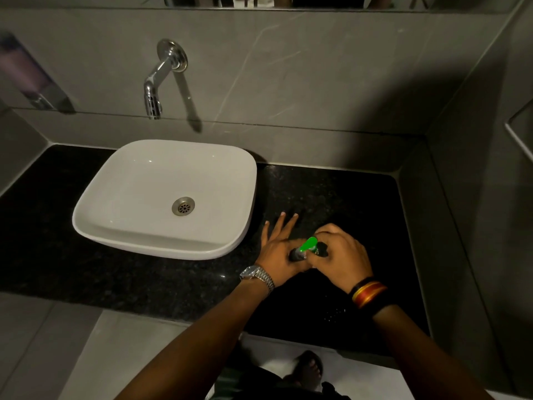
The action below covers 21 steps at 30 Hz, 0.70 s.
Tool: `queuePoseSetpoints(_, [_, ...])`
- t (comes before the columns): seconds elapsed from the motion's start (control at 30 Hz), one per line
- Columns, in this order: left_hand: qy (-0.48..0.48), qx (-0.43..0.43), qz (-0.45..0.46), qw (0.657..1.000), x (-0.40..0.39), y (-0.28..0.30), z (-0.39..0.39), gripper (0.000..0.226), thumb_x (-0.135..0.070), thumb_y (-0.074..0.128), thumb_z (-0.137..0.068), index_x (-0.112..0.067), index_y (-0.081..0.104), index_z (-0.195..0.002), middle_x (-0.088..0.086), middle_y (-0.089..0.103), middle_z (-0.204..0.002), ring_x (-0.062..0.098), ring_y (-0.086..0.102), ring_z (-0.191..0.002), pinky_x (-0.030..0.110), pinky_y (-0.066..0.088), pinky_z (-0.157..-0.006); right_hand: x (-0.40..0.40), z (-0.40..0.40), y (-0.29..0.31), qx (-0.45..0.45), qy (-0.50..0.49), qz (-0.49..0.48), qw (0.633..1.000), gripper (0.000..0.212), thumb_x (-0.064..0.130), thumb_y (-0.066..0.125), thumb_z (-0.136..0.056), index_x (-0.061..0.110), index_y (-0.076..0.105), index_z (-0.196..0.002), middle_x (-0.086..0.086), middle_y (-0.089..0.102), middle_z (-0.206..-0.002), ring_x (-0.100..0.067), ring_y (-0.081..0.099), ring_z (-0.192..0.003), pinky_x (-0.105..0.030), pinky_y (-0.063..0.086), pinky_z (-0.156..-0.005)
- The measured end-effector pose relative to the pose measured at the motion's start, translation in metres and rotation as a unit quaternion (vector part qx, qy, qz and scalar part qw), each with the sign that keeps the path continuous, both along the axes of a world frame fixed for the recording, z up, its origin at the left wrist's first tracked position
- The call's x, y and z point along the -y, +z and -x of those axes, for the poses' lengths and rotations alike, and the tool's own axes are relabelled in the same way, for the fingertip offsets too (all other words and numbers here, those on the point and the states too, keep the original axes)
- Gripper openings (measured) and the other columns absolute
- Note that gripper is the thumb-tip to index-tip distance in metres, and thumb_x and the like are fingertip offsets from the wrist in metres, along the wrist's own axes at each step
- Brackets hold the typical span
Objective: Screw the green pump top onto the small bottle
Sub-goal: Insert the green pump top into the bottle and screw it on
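Observation:
Both hands meet over the black counter [331,192], to the right of the sink. The small dark bottle [297,254] lies tilted between them, mostly hidden by fingers. My left hand [281,249] grips it with thumb and palm while three fingers stretch out straight. The green pump top [308,244] sits at the bottle's upper end, pointing up and right. My right hand [341,255] is curled around the pump top from the right. Whether the top is threaded on is hidden.
A white basin [95,215] stands on the counter to the left, under a chrome wall tap [157,82]. Grey tiled walls close in behind and on the right. A soap dispenser [26,73] hangs at far left. The counter's front edge runs just below my wrists.

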<state>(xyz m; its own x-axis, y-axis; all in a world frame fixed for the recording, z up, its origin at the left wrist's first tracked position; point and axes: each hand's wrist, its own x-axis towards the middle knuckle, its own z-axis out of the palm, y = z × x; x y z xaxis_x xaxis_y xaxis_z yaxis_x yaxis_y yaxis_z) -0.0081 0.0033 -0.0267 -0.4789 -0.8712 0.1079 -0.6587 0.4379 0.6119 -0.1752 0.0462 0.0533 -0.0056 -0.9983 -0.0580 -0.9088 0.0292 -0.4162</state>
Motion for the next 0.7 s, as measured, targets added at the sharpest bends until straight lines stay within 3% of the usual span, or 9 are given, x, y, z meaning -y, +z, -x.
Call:
queuePoseSetpoints(0.27, [-0.019, -0.006, -0.029, 0.999, 0.001, 0.005, -0.003, 0.063, -0.073, 0.056, -0.070, -0.040, 0.069, -0.121, 0.001, 0.017, -0.169, 0.019, -0.006, -0.156, 0.047, -0.015, -0.121, 0.023, -0.001, 0.024, -0.082, 0.097, -0.068, 0.990, 0.032, 0.050, 0.069, -0.071, 0.021, 0.068, -0.085, 0.006, 0.058, -0.105, -0.021, 0.065, -0.087, -0.036, 0.052, -0.072])
queuePoseSetpoints(0.4, [-0.010, 0.024, -0.026, 0.999, 0.001, 0.005, -0.001, 0.071, -0.080, 0.053, -0.069, -0.041, 0.066, -0.127, 0.000, 0.016, -0.169, 0.020, -0.007, -0.156, 0.055, -0.012, -0.122, 0.019, 0.002, 0.017, -0.081, 0.040, -0.038, 0.995, 0.038, 0.061, 0.069, -0.073, 0.023, 0.068, -0.075, 0.008, 0.057, -0.093, -0.017, 0.062, -0.079, -0.037, 0.053, -0.068])
queuePoseSetpoints(0.5, [-0.004, 0.020, -0.021, 1.000, 0.001, 0.002, 0.000, 0.073, -0.080, 0.054, -0.070, -0.041, 0.063, -0.131, -0.001, 0.017, -0.169, 0.020, -0.006, -0.157, 0.057, -0.010, -0.122, 0.005, 0.005, 0.004, -0.027, -0.035, -0.016, 0.999, 0.043, 0.066, 0.071, -0.070, 0.024, 0.066, -0.074, 0.009, 0.058, -0.089, -0.013, 0.061, -0.076, -0.036, 0.053, -0.065])
queuePoseSetpoints(0.63, [-0.006, 0.012, -0.010, 1.000, 0.001, -0.001, 0.000, 0.072, -0.077, 0.055, -0.071, -0.040, 0.063, -0.131, 0.001, 0.020, -0.168, 0.022, -0.003, -0.157, 0.055, -0.010, -0.123, -0.004, 0.010, -0.005, 0.071, -0.055, -0.023, 0.996, 0.058, 0.060, 0.073, -0.073, 0.026, 0.067, -0.119, 0.009, 0.056, -0.127, -0.014, 0.062, -0.103, -0.037, 0.055, -0.084])
queuePoseSetpoints(0.7, [-0.007, 0.009, -0.005, 1.000, 0.001, -0.002, -0.001, 0.070, -0.075, 0.056, -0.072, -0.039, 0.063, -0.131, 0.001, 0.021, -0.168, 0.024, -0.001, -0.157, 0.057, -0.009, -0.123, -0.003, 0.010, -0.004, 0.088, -0.041, -0.027, 0.995, 0.053, 0.053, 0.074, -0.077, 0.023, 0.068, -0.120, 0.009, 0.055, -0.129, -0.011, 0.060, -0.099, -0.035, 0.054, -0.084])
